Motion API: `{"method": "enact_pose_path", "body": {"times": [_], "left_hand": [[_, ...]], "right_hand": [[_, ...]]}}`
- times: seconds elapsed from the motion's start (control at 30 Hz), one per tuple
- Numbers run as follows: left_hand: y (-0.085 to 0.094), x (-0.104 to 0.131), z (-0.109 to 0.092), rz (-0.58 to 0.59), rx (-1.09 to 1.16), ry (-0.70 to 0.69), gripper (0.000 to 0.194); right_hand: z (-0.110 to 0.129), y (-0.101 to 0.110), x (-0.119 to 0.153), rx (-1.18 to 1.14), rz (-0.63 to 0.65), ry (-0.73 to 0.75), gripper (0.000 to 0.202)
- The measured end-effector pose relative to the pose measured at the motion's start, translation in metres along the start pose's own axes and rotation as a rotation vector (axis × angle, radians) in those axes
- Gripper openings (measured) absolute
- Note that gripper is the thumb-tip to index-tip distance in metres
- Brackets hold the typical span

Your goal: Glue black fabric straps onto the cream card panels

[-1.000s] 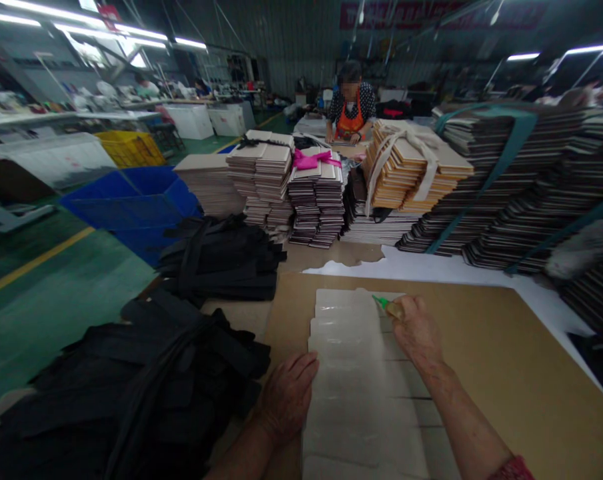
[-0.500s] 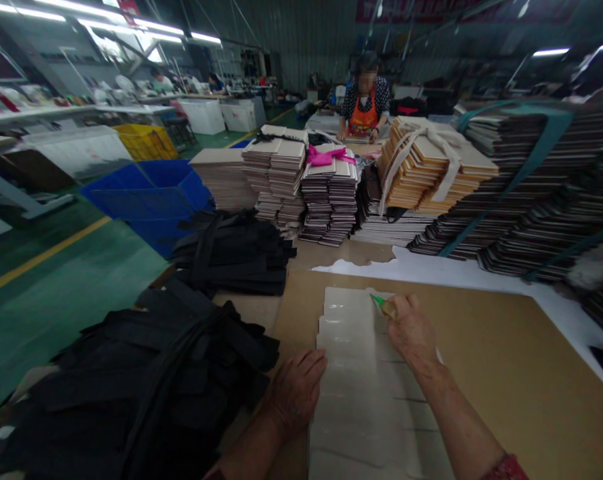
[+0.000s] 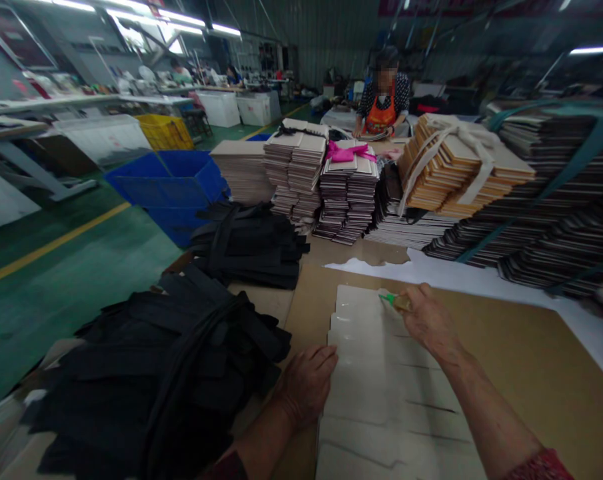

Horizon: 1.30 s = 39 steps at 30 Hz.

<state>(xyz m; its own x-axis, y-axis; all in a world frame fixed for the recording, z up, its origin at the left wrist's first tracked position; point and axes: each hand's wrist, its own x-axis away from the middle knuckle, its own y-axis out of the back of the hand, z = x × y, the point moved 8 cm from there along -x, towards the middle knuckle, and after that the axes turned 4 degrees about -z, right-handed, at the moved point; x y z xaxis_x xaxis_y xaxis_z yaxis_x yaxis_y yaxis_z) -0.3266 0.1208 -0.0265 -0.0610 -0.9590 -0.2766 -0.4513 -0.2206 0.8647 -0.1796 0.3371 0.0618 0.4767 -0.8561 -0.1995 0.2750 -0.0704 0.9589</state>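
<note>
Pale overlapping panels (image 3: 364, 380) lie in a long row on the brown board, with thin dark lines across them and shiny wet-looking streaks near the far left edge. My right hand (image 3: 428, 320) is closed around a small glue bottle (image 3: 402, 303), mostly hidden by the fingers. Its green nozzle (image 3: 387, 298) points left, at the far end of the panels. Against their left edge rests my left hand (image 3: 308, 383), fingers stretched out flat and holding nothing.
Black fabric strips (image 3: 146, 360) are heaped at left, with a tied black bundle (image 3: 251, 243) behind. Tied stacks of panels (image 3: 348, 193) line the far side, beside a blue bin (image 3: 166, 187). A co-worker in an orange apron (image 3: 381, 117) stands beyond. The brown board (image 3: 526, 373) extends right.
The whole view has shifted, so things sit farther right in the picture. The glue bottle lies a little more level, its nozzle still at the panels' far end. My left hand stays at their edge.
</note>
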Motion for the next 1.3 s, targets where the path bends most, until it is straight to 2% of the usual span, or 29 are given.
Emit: {"method": "enact_pose_path", "body": {"times": [0.2,0.67,0.87,1.0,1.17,1.23,1.3], "left_hand": [[0.001,-0.001,-0.001,0.014,0.003,0.006,0.046],[0.001,0.000,-0.001,-0.005,0.013,0.010,0.045],[0.000,0.000,0.000,0.000,0.016,0.004,0.048],[0.002,-0.001,-0.001,-0.001,0.016,0.004,0.047],[0.004,-0.001,-0.002,0.000,0.011,0.003,0.048],[0.003,-0.001,-0.002,0.003,0.004,0.003,0.047],[0.003,-0.001,-0.002,0.005,-0.002,0.003,0.047]], "right_hand": [[0.022,-0.004,-0.008,0.002,0.063,0.079,0.018],[0.040,-0.010,-0.014,-0.028,0.074,0.077,0.010],[0.059,-0.016,-0.013,-0.055,0.095,0.112,0.017],[0.061,-0.016,-0.015,-0.058,0.084,0.093,0.016],[0.077,-0.024,-0.014,-0.064,0.083,0.117,0.015],[0.075,-0.023,-0.013,-0.066,0.081,0.120,0.016],[0.062,-0.018,-0.012,-0.062,0.079,0.109,0.015]]}}
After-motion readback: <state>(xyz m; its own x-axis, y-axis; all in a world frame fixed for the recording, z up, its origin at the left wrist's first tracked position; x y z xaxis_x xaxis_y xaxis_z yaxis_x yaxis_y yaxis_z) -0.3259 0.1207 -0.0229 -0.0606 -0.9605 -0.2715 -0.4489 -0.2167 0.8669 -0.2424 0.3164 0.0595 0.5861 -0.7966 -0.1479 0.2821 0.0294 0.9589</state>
